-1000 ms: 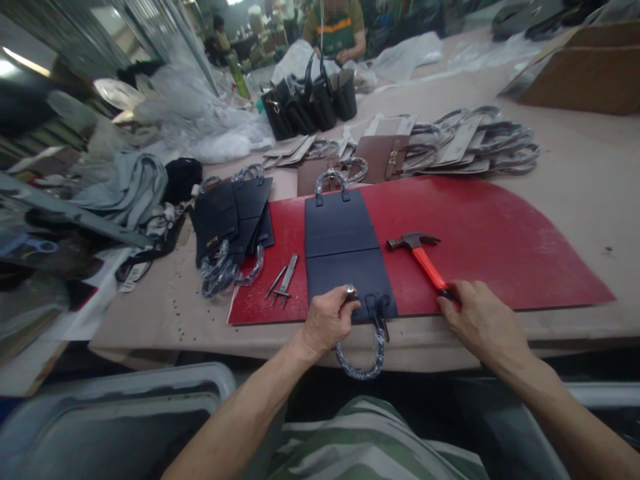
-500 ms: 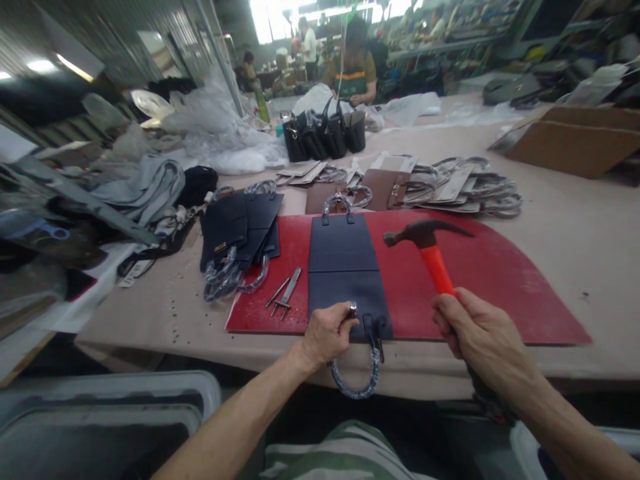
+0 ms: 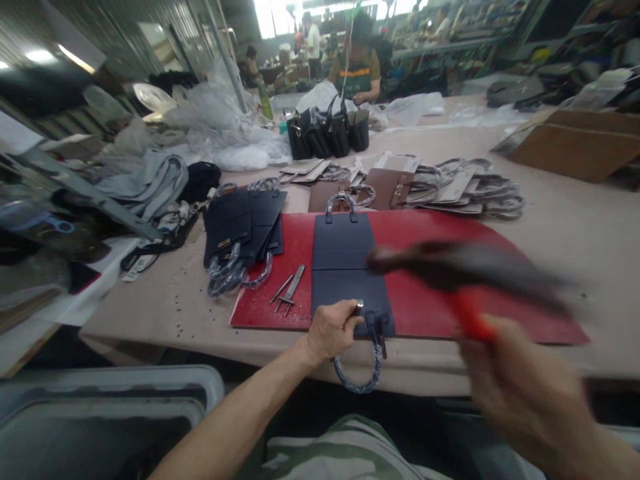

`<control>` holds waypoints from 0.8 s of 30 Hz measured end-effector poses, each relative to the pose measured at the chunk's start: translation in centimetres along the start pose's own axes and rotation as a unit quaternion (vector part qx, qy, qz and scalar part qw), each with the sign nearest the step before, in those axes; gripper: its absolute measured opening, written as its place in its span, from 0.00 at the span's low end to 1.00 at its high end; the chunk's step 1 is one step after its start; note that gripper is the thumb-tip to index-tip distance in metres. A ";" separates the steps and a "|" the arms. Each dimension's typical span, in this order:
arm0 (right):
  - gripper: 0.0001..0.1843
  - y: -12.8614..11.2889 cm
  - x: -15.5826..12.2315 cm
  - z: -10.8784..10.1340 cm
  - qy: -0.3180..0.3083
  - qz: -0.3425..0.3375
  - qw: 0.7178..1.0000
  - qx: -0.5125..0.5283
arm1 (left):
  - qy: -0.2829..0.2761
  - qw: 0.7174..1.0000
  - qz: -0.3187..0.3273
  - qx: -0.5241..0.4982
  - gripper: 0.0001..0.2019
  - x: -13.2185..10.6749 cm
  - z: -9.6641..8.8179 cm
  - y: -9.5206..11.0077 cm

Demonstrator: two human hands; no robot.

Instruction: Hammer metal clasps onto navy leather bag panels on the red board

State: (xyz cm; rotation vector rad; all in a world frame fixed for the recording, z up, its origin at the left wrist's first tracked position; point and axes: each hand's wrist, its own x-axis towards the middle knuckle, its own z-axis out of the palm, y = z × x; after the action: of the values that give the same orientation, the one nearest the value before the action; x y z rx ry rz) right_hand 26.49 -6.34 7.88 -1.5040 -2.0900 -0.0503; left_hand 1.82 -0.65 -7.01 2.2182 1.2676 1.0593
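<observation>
Navy bag panel (image 3: pixel 340 241) flat on the red board (image 3: pixel 295 230), right up to the near edge, its plastic-wrapped handle (image 3: pixel 357 389) looping out at six o'clock, past the board and over the lip of the desk (image 3: pixel 575 200). Left hand (image 3: pixel 333 330) over the panel's near end, fingers curled tight round a metal tool (image 3: pixel 359 305), silvery top poking out. And there's the claw hammer (image 3: pixel 450 263), a blur at three o'clock, its face by the panel's right edge! Right hand (image 3: pixel 520 387) at four o'clock, smeared too, wrapped round the red shaft. Roomiest side is three o'clock, where the board runs to a curved edge. Tighter at nine: pronged punch (image 3: pixel 293 290) and slim rod (image 3: pixel 281 289) lie before a stack of navy panels (image 3: pixel 230 220) overlapping the board's left edge. At twelve, brown bag panels (image 3: pixel 387 188) line the far edge, black handbags (image 3: pixel 327 133) beyond.
</observation>
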 end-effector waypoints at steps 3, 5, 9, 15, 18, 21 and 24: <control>0.19 0.6 -0.2 0.4 -0.070 -0.057 0.996 0.022 | -0.003 1.000 0.003 -0.008 0.06 0.0 -0.1 0.1; 0.18 1.7 0.2 0.7 -0.106 -0.010 0.993 0.051 | 0.007 1.000 0.009 -0.013 0.05 0.1 -0.1 0.2; 0.20 5.3 1.4 3.2 -0.182 0.130 0.968 0.117 | 0.016 1.000 0.021 -0.013 0.05 0.1 -0.3 0.2; 0.16 7.9 2.1 9.1 -0.158 0.126 0.978 -0.046 | 0.000 1.000 0.010 -0.010 0.05 0.1 -0.7 0.2; 0.23 5.5 1.3 11.3 -0.075 0.016 0.997 -0.006 | -0.014 1.000 -0.005 -0.019 0.05 -0.1 -0.9 0.3; 0.28 2.3 -0.1 13.5 -0.107 -0.062 0.989 0.082 | -0.029 0.998 -0.034 -0.051 0.05 0.1 -0.9 0.6; 0.29 0.5 -1.2 15.3 -0.145 -0.070 0.983 0.090 | 0.028 0.976 -0.149 -0.156 0.04 0.9 -1.0 0.6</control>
State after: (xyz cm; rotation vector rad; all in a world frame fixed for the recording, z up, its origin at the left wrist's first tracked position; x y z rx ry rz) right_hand 20.86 -1.97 -5.77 -1.3179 -2.3561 0.3155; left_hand 1.74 -0.27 -5.61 1.7169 1.3050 1.1193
